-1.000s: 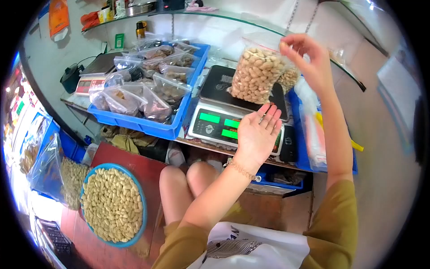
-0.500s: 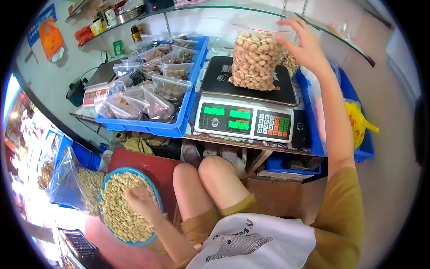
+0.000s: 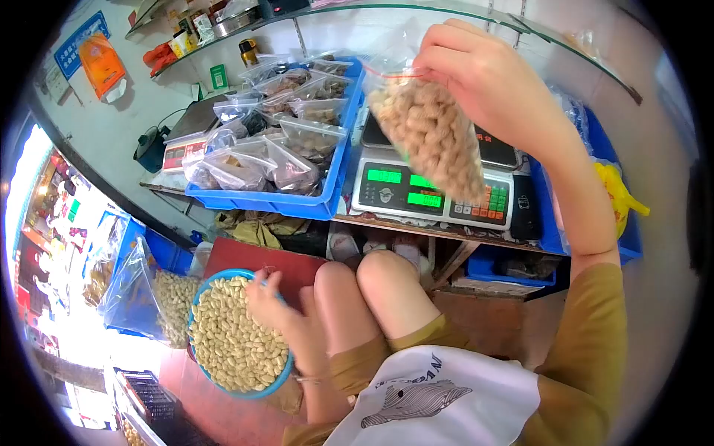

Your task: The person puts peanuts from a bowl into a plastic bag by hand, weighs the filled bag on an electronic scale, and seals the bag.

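My right hand (image 3: pixel 476 74) grips the top of a clear zip bag of peanuts (image 3: pixel 431 130), which hangs tilted over the front of the digital scale (image 3: pixel 379 195). The bag hides part of the scale's display and keys. My left hand (image 3: pixel 277 301) is over the right edge of a round blue basin (image 3: pixel 285 379) full of peanuts (image 3: pixel 234 334). Its fingers are apart and hold nothing that I can see.
A blue tray (image 3: pixel 260 202) of filled zip bags stands left of the scale. Right of it are a black device (image 3: pixel 526 208) and a blue crate with a yellow bag (image 3: pixel 616 197). A glass shelf (image 3: pixel 372 7) runs above. Bagged peanuts (image 3: pixel 175 297) stand beside the basin.
The bag of peanuts has come up off the scale toward me in my right hand. My left hand went from beside the bag down to the basin, then to its right edge.
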Motion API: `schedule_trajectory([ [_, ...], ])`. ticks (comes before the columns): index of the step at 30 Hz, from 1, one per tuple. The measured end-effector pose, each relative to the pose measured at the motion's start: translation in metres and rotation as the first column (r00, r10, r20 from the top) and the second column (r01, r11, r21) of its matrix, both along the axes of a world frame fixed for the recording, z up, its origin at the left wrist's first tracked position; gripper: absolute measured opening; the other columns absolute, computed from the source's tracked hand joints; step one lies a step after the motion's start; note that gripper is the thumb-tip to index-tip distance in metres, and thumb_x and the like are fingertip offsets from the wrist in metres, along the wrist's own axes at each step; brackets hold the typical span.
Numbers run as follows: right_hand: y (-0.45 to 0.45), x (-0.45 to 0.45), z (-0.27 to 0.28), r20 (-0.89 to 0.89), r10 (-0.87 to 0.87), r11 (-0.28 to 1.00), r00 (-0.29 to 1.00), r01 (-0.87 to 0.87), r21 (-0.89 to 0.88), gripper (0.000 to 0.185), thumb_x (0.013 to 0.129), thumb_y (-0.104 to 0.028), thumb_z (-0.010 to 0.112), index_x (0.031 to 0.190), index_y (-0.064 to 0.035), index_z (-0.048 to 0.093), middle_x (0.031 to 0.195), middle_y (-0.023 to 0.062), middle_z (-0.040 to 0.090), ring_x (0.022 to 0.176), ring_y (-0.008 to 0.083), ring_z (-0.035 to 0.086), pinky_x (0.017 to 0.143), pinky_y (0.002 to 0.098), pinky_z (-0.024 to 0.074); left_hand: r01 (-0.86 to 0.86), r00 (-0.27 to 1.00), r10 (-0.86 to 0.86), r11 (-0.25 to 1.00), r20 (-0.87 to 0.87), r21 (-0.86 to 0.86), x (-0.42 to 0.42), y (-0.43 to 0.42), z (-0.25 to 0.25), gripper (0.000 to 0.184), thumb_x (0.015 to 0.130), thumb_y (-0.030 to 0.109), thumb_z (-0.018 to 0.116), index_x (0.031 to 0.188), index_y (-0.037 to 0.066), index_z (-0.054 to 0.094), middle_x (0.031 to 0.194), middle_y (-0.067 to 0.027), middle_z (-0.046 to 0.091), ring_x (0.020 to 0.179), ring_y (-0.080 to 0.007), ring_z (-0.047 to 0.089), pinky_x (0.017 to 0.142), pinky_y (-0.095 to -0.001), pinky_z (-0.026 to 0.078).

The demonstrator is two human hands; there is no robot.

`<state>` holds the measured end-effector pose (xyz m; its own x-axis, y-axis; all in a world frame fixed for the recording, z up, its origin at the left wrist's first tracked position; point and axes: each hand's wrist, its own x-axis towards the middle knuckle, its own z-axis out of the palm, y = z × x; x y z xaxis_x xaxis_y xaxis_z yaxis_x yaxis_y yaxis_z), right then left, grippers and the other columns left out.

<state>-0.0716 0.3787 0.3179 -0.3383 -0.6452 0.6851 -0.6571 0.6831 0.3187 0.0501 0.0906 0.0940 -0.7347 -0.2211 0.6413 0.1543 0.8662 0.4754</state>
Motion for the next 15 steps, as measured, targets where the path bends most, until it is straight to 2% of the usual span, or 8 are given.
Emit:
schedule_trajectory([
  [2, -0.01, 0.01, 0.005, 0.12, 0.102, 0.994, 0.988, -0.096, -0.048, 0.006, 0.078, -0.004, 0.059, 0.083, -0.0024, 0.062, 0.085, 0.0108, 0.059, 0.087, 0.0306, 0.059, 0.076, 0.0389, 0.0479, 0.198, 0.98, -0.198, 0.98, -0.031, -0.008, 0.007, 0.028, 0.006, 0.077, 0.078, 0.013, 0.074, 0.14, -0.002, 0.032, 0.142, -0.021, 0.036, 0.136, -0.0386, 0.03, 0.114, -0.0481, 0.02],
  [5, -0.021, 0.021, -0.011, 0.319, 0.282, 0.959, 0.905, -0.254, -0.126, 0.007, 0.076, -0.004, 0.061, 0.083, -0.0031, 0.061, 0.087, 0.0106, 0.059, 0.087, 0.0312, 0.059, 0.076, 0.0396, 0.0478, 0.441, 0.895, -0.44, 0.85, -0.074, 0.287, 0.012, 0.047, 0.029, 0.103, 0.067, 0.021, 0.087, 0.143, -0.004, 0.021, 0.146, -0.0198, 0.03, 0.136, -0.0383, 0.033, 0.113, -0.0487, 0.025],
  [7, -0.029, 0.035, -0.033, 0.4, 0.401, 0.916, 0.824, -0.364, -0.169, 0.009, 0.074, -0.005, 0.063, 0.082, -0.0038, 0.061, 0.088, 0.0105, 0.059, 0.086, 0.0323, 0.058, 0.076, 0.0402, 0.0477, 0.492, 0.845, -0.52, 0.662, -0.126, 0.566, 0.012, 0.041, 0.008, 0.123, 0.056, 0.027, 0.094, 0.144, -0.003, 0.013, 0.149, -0.018, 0.024, 0.136, -0.0334, 0.033, 0.111, -0.0463, 0.03],
  [8, -0.035, 0.046, -0.045, 0.405, 0.429, 0.903, 0.808, -0.384, -0.19, 0.01, 0.073, -0.006, 0.064, 0.082, -0.0037, 0.06, 0.089, 0.01, 0.058, 0.086, 0.0312, 0.058, 0.075, 0.0392, 0.0483, 0.489, 0.806, -0.581, 0.548, -0.112, 0.679, 0.014, 0.029, -0.01, 0.121, 0.056, 0.024, 0.094, 0.143, -0.003, 0.015, 0.146, -0.0185, 0.029, 0.134, -0.0311, 0.036, 0.109, -0.0443, 0.034],
  [10, -0.047, 0.065, -0.066, 0.39, 0.453, 0.891, 0.802, -0.397, -0.219, 0.013, 0.07, -0.008, 0.065, 0.082, -0.0031, 0.06, 0.091, 0.0092, 0.057, 0.086, 0.0291, 0.059, 0.073, 0.0375, 0.0497, 0.448, 0.802, -0.593, 0.519, -0.071, 0.728, 0.019, 0.025, -0.025, 0.12, 0.055, 0.022, 0.095, 0.143, -0.003, 0.016, 0.142, -0.0183, 0.035, 0.13, -0.0307, 0.041, 0.108, -0.0442, 0.035],
  [13, -0.058, 0.073, -0.102, 0.327, 0.447, 0.89, 0.832, -0.377, -0.257, 0.015, 0.069, -0.008, 0.065, 0.082, -0.002, 0.062, 0.092, 0.0086, 0.059, 0.086, 0.0268, 0.06, 0.069, 0.0358, 0.0514, 0.404, 0.863, -0.503, 0.635, -0.044, 0.658, 0.016, 0.033, -0.03, 0.114, 0.055, 0.019, 0.094, 0.142, -0.001, 0.023, 0.137, -0.0166, 0.043, 0.127, -0.0296, 0.045, 0.107, -0.0452, 0.036],
  [14, -0.059, 0.07, -0.115, 0.33, 0.44, 0.891, 0.835, -0.361, -0.275, 0.015, 0.069, -0.008, 0.065, 0.082, -0.0021, 0.062, 0.092, 0.0085, 0.06, 0.086, 0.0268, 0.061, 0.069, 0.0358, 0.0515, 0.429, 0.894, -0.43, 0.748, -0.121, 0.506, 0.013, 0.034, -0.044, 0.111, 0.056, 0.017, 0.093, 0.142, 0.0, 0.026, 0.14, -0.0165, 0.042, 0.13, -0.03, 0.041, 0.109, -0.0462, 0.034],
  [15, -0.06, 0.069, -0.126, 0.339, 0.419, 0.897, 0.842, -0.327, -0.296, 0.014, 0.069, -0.007, 0.066, 0.082, -0.0027, 0.063, 0.091, 0.0083, 0.06, 0.085, 0.027, 0.061, 0.069, 0.0356, 0.0515, 0.412, 0.903, -0.423, 0.802, -0.076, 0.432, 0.012, 0.03, -0.051, 0.113, 0.057, 0.022, 0.092, 0.144, 0.0, 0.023, 0.143, -0.0164, 0.039, 0.132, -0.0302, 0.039, 0.111, -0.046, 0.032],
])
